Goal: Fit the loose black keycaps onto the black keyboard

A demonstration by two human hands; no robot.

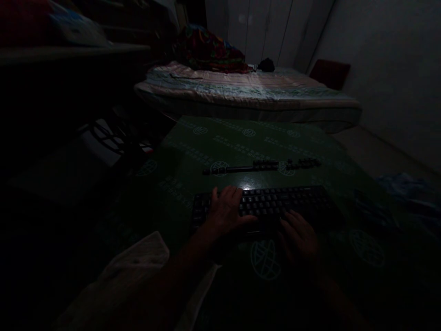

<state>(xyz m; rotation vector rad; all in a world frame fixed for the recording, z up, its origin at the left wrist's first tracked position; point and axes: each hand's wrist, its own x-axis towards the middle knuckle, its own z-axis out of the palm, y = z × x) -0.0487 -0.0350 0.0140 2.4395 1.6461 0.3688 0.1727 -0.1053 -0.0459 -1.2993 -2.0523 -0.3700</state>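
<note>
A black keyboard [265, 202] lies on a green table top [179, 151] printed with white globes and lettering. My left hand [225, 209] rests on the keyboard's left part, fingers spread and thumb stretched to the right. At the front edge, right of the middle, my right hand [299, 234] lies with its fingers extended over the lower keys. Neither hand grasps anything that I can see. Beyond the keyboard, a row of loose black keycaps [265, 165] runs across the table, with a long bar-shaped one toward its left. Dim light hides the finer detail.
A pale cloth [138, 262] lies at the near left. Dark folded fabric [374, 209] is on the right. Past the table stands a bed [241, 89] with a patterned blanket [213, 50] heaped on it. On the left is a shelf [69, 54] with bags.
</note>
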